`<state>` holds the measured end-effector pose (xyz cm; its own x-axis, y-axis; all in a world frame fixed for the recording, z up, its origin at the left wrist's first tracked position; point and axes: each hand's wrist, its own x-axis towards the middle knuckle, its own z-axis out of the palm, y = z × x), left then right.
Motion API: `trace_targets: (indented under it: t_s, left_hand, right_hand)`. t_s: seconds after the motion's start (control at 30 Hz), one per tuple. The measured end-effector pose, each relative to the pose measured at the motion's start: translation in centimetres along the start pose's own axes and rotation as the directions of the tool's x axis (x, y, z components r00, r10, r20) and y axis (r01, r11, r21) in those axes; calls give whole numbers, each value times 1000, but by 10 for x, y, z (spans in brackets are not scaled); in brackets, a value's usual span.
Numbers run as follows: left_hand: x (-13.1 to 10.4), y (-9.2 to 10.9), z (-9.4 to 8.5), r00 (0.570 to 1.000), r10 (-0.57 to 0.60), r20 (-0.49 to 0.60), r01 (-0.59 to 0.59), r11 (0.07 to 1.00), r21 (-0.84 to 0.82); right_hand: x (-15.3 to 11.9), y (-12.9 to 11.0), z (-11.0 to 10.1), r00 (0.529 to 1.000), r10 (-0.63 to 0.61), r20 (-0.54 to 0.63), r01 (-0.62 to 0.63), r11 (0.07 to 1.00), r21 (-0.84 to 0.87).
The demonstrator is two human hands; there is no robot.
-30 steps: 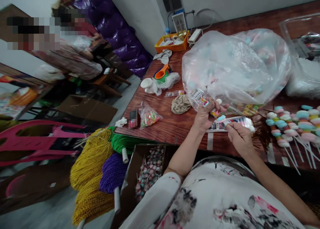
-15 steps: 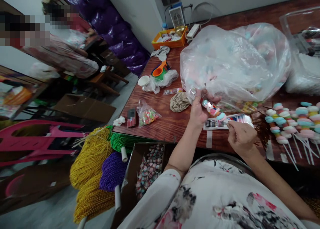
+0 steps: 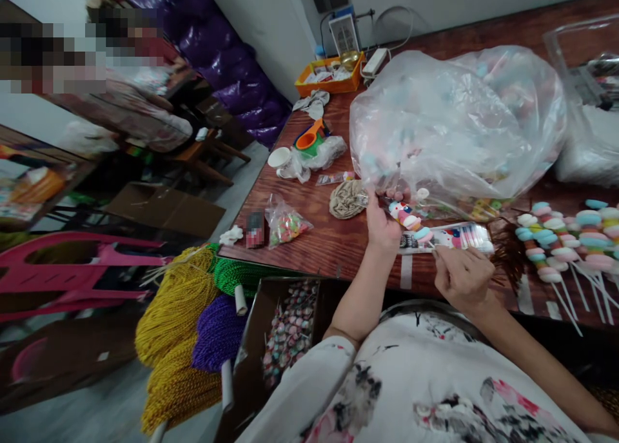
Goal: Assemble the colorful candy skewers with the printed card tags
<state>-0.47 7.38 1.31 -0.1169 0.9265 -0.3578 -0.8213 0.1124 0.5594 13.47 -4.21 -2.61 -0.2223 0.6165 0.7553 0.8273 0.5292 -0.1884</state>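
A marshmallow skewer (image 3: pixel 412 223) in pink, white and blue lies slanted between my hands. Its upper part sits inside a small clear wrapper with red and blue print. My left hand (image 3: pixel 383 227) is turned palm up around the top of this wrapper, its fingers partly hidden behind the plastic. Pinched together at the lower end, the fingers of my right hand (image 3: pixel 461 272) hold the thin stick. Beneath them, flat printed wrappers (image 3: pixel 471 236) lie on the table. A big clear bag (image 3: pixel 454 120) of pastel candy rises just beyond my hands.
Several marshmallow skewers (image 3: pixel 590 236) lie at the right. Left on the table are a small bag of sweets (image 3: pixel 287 227), a beige cloth (image 3: pixel 347 199) and an orange basket (image 3: pixel 329 75). A carton (image 3: pixel 254 340) and rope bundles (image 3: pixel 176 307) stand below; co-workers sit farther left.
The skewer and wrapper have shifted slightly left and down. My right hand has moved a little left and downward, and my left hand has lowered slightly with its fingers repositioned.
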Motion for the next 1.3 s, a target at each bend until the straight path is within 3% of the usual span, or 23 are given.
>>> trace_targets:
  t_s: [0.17,0.43,0.6,0.83,0.93,1.17,1.3]
  left_hand:
    - [-7,-1,2,992,-29,127,45,991,-127]
    - [-15,-6,-1,974,-145,173,140,989,37]
    - [-17,-9,-6,984,-112,138,89,982,164]
    - [-7,-19,-9,988,12,156,-24,997,74]
    - [-8,-23,-10,987,40,156,-60,991,123]
    - [-20,-26,-13,951,-114,287,38,965,259]
    - [-26,-30,-11,950,-137,279,64,964,256]
  right_hand:
    - [2,4,-4,1000,-20,14,21,999,-46]
    - [-7,4,7,996,62,66,-62,998,-4]
    - [-6,3,5,996,60,70,-58,998,-23]
    - [-3,-2,3,1000,13,24,-11,997,-73]
    - [-2,-3,3,1000,-21,22,22,997,-76]
    - [-1,0,1,997,-36,74,45,992,-118]
    - [-2,-2,3,997,-18,78,27,993,-113]
